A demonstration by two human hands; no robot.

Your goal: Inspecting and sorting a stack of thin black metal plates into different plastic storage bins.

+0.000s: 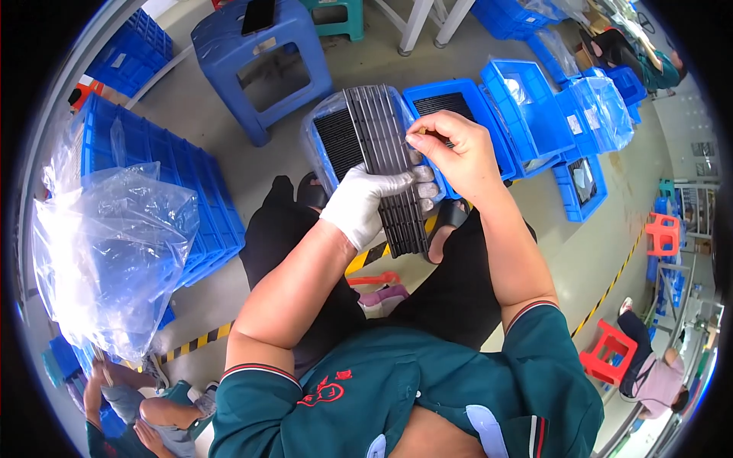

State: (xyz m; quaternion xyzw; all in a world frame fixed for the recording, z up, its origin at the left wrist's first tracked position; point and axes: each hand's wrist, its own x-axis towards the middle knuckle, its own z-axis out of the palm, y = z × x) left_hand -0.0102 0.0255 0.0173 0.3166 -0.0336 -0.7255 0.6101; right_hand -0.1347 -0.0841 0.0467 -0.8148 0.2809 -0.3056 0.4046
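Observation:
My left hand (pixel 359 202), in a white glove, is wrapped round a bundle of long black slotted strips (pixel 379 126) held side by side. The bundle slants from far to near in front of my knees. Bare, my right hand (pixel 464 156) pinches thumb and forefinger together at the bundle's right edge. Something small and yellowish shows at the pinch, too small to name. Beyond the bundle, a plastic-lined blue bin (pixel 311 137) holds many similar black strips. To its right, another blue bin (pixel 411 93) also contains dark strips, partly hidden behind my right hand.
Blue crates (pixel 156 164) with clear plastic sheeting (pixel 114 252) stand at left. A blue stool (pixel 217 72) carrying a dark phone (pixel 259 15) is at far left. More blue bins (pixel 527 114) crowd the far right. Other people (pixel 660 374) sit farther off, by red stools (pixel 611 353).

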